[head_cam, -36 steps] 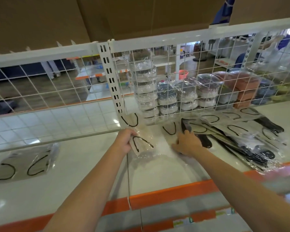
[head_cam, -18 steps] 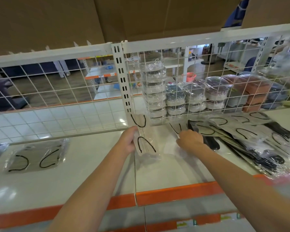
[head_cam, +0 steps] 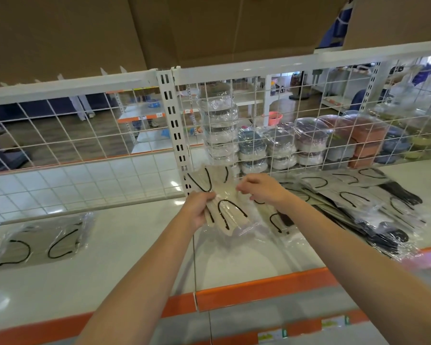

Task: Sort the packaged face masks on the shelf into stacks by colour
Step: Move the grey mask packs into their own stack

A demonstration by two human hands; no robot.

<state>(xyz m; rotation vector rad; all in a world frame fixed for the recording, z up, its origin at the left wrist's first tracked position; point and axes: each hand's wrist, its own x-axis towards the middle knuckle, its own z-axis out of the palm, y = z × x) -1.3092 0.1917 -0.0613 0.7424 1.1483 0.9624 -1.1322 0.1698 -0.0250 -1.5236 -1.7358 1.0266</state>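
Held mask packet [head_cam: 224, 210]: beige, black ear loops, clear wrap | mask pile [head_cam: 373, 207] right of held packet: grey and black, black loops | mask packet [head_cam: 40, 242] far left of it: grey, black loops | shelf [head_cam: 135, 247]: white, orange front edge | wire grid [head_cam: 85, 135] behind: white

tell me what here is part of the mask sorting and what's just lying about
Job: beige masks held by left hand; right hand; mask pile; grey pack; shelf.
Lying about: wrapped bowls; cardboard boxes.
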